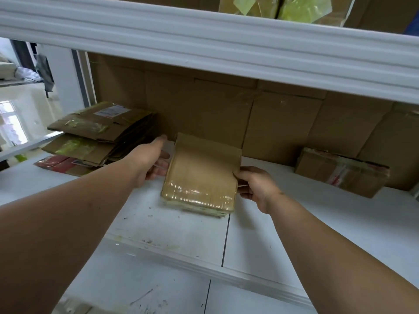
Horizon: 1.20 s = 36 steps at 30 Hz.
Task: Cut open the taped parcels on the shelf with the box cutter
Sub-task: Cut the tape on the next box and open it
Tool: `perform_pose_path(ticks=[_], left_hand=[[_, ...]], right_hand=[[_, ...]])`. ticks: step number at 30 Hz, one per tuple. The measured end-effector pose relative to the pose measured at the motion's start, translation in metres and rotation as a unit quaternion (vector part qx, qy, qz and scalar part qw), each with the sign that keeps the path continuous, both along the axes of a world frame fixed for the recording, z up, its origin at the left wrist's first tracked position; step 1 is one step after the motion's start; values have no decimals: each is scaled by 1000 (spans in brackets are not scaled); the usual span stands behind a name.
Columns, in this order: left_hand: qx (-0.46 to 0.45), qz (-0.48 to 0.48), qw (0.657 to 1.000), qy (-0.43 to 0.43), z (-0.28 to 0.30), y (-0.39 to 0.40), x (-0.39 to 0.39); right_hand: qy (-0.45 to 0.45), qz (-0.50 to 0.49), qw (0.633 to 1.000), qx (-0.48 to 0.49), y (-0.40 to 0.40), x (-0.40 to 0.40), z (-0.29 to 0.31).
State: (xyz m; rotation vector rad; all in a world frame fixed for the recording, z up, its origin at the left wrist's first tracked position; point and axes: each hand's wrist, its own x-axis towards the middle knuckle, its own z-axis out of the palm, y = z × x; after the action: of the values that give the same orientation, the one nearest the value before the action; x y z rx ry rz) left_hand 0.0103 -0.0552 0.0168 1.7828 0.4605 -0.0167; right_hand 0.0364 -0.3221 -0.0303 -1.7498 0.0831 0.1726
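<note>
A brown cardboard parcel point(201, 173) wrapped in clear tape sits in the middle of the white shelf point(317, 218). My left hand point(152, 159) holds its left side, thumb stretched up along the edge and fingers under it. My right hand point(254, 186) grips its right edge, thumb on top and fingers curled below. No box cutter shows in either hand or on the shelf.
A stack of flattened, opened cartons point(97, 132) lies at the left. Another taped parcel point(342, 171) sits at the right rear. Large cardboard boxes point(283, 123) line the back. The upper shelf beam point(204, 46) hangs low overhead.
</note>
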Motion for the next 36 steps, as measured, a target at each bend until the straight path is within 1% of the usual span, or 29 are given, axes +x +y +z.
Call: perform_pose_path(ticks=[3,6,9,11,12,14,16,17,18,19,21,23,25,27,28,31,34,36], left_hand=[[36,-47,998,-14,-1,-2,-7],[111,-90,990,-6,-7,-10,-12],[175,-80,981,18,-21,-17,-12],[246,-64,967,21,-32,-19,-12],[301,-62,951,17,-36,-20,-12],[423,-82,903,-5,-44,-22,-11],[515,-135,844,-63,-48,-27,-10],[543,-171,817,-89,-49,-32,-8],[554,-206,800,-101,-50,-36,-7],[559,-238,788,-95,-51,-41,-5],[567,-289,769,-55,-57,-51,-3],[579,-314,752,-32,-64,-57,-3],[583,-318,747,-28,-68,-56,-1],[584,-324,744,-22,-71,-55,2],[588,-328,739,-20,-72,-55,2],[605,-327,726,-15,-75,-56,3],[611,-318,724,-18,-79,-56,3],[611,-315,726,-15,-80,-56,4]], right_hand=[[4,-36,999,-24,-2,-2,-1],[17,-42,998,-52,-2,-4,-2],[33,-25,999,-33,1,-5,-3],[45,7,999,-27,4,-7,-7],[48,25,998,-35,6,-8,-11],[41,43,996,-60,6,-10,-19],[15,26,997,-77,1,-10,-27],[-4,7,995,-95,-2,-10,-29],[-26,-14,991,-129,-7,-8,-32],[-48,-35,982,-181,-13,-7,-35],[-73,-72,943,-316,-27,-6,-40],[-70,-88,893,-436,-42,-8,-46],[-28,-63,857,-510,-56,-10,-54],[23,-29,841,-540,-67,-13,-63],[32,-20,833,-552,-71,-14,-69],[-13,-48,809,-585,-75,-13,-81],[-14,-88,816,-571,-73,-11,-88],[-25,-113,814,-570,-76,-9,-91]])
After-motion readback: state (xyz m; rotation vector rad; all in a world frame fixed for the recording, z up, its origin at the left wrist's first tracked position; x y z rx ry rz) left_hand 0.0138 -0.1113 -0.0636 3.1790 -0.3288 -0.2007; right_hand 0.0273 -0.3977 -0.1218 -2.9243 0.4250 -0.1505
